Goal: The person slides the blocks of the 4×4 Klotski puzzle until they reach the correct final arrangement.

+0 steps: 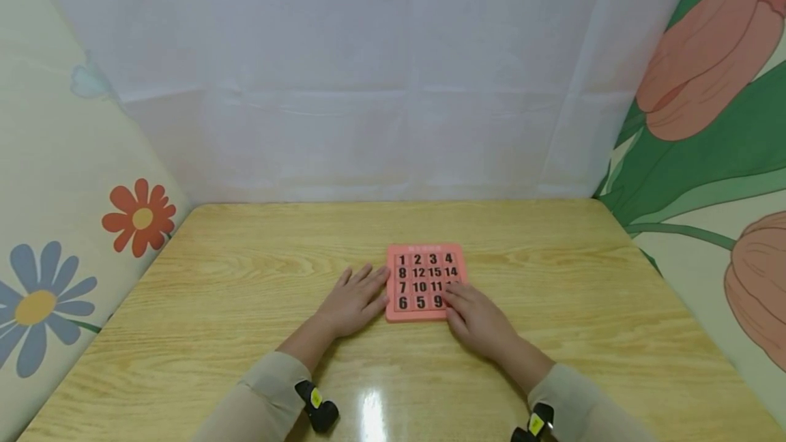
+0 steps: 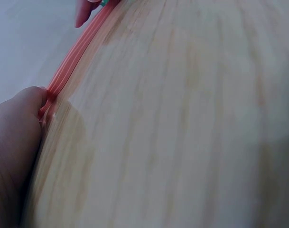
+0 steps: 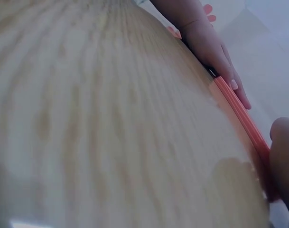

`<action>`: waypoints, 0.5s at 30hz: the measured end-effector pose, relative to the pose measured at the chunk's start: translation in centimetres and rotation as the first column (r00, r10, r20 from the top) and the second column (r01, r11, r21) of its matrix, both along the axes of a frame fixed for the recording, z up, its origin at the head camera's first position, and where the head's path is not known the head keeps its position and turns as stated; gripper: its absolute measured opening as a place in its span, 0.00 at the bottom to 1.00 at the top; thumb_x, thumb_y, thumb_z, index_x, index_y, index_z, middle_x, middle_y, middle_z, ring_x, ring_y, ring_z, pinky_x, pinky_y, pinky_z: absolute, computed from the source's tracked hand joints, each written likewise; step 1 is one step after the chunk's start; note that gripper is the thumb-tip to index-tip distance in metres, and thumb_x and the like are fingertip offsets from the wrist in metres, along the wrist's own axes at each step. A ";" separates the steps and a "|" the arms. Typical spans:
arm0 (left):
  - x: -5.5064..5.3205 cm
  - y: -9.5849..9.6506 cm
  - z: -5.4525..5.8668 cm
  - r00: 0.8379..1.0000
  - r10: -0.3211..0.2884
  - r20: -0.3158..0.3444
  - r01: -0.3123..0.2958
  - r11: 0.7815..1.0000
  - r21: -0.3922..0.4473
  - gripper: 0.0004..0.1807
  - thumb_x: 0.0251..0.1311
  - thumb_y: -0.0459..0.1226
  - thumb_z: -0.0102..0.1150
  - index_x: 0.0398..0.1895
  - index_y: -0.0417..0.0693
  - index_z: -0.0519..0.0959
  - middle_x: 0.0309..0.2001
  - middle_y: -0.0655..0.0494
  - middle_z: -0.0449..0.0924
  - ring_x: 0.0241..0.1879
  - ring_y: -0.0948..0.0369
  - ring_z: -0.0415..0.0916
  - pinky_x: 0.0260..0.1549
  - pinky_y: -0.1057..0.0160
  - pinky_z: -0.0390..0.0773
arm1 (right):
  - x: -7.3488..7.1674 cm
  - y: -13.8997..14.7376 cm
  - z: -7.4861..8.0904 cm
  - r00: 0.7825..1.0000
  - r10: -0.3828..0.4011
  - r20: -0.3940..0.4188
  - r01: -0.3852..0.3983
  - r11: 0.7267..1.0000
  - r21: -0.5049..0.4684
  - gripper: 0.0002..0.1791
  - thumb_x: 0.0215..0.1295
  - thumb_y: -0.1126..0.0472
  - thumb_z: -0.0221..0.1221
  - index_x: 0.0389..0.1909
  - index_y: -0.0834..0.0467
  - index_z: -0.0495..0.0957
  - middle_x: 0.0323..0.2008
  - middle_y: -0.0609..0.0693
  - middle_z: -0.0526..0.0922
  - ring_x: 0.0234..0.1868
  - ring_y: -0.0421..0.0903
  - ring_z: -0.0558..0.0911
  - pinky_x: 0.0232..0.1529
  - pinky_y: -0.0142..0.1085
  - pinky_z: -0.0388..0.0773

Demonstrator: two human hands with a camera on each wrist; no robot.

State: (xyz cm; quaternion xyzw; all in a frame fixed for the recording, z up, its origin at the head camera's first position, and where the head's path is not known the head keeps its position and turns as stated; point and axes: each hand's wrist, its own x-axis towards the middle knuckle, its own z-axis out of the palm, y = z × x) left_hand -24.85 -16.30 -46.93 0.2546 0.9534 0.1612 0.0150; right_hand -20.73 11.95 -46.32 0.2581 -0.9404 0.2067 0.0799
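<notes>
A pink sliding number puzzle (image 1: 424, 317) lies flat on the wooden table. Its top row reads 1, 2, 3, 4, and the second 8, 12, 15, 14. My left hand (image 1: 351, 304) rests along the puzzle's left side, fingers extended, thumb at its edge. Over the lower right corner lies my right hand (image 1: 482, 322), its fingertips on the tiles, hiding the bottom right spot and part of the tile above. In the left wrist view, the left thumb (image 2: 28, 102) meets the puzzle's edge. From the right wrist, the puzzle's side (image 3: 244, 116) shows between both hands.
The wooden table (image 1: 245, 244) reaches back to a white cloth (image 1: 368, 87). Flower-printed panels stand at the left and right. Black wrist devices sit at both cuffs, and a bright reflection (image 1: 371, 415) shows near the front.
</notes>
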 end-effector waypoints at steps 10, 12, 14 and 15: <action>0.0 0.0 0.0 1.000 -0.005 -0.015 0.005 1.000 0.001 0.34 0.74 0.56 0.36 0.77 0.51 0.54 0.77 0.53 0.56 0.78 0.47 0.46 0.76 0.40 0.38 | 0.8 -1.2 0.1 0.997 0.071 -0.014 -0.071 0.997 0.026 0.22 0.71 0.55 0.53 0.63 0.59 0.76 0.65 0.54 0.76 0.68 0.53 0.73 0.71 0.49 0.66; 0.1 0.0 0.2 1.000 -0.004 -0.009 0.004 1.000 -0.007 0.34 0.74 0.55 0.37 0.77 0.50 0.55 0.76 0.52 0.56 0.78 0.46 0.46 0.76 0.40 0.38 | 0.8 -1.3 0.0 0.997 0.074 -0.010 -0.074 0.997 0.034 0.23 0.71 0.54 0.53 0.63 0.58 0.75 0.65 0.53 0.76 0.67 0.53 0.73 0.71 0.48 0.66; 0.1 0.1 0.4 1.000 -0.002 0.000 0.002 1.000 -0.023 0.34 0.75 0.55 0.37 0.77 0.49 0.55 0.77 0.53 0.55 0.78 0.47 0.46 0.76 0.40 0.38 | 0.8 -1.3 -0.1 0.997 0.075 -0.008 -0.075 0.996 0.044 0.23 0.72 0.54 0.52 0.63 0.58 0.75 0.65 0.53 0.76 0.67 0.52 0.73 0.71 0.48 0.66; 0.2 0.1 0.5 1.000 0.000 0.003 0.000 1.000 -0.027 0.34 0.75 0.54 0.37 0.77 0.49 0.55 0.77 0.53 0.55 0.78 0.47 0.45 0.76 0.40 0.38 | 0.8 -1.2 -0.1 0.997 0.075 -0.006 -0.075 0.996 0.046 0.23 0.72 0.54 0.52 0.63 0.57 0.75 0.65 0.53 0.76 0.67 0.52 0.73 0.71 0.48 0.66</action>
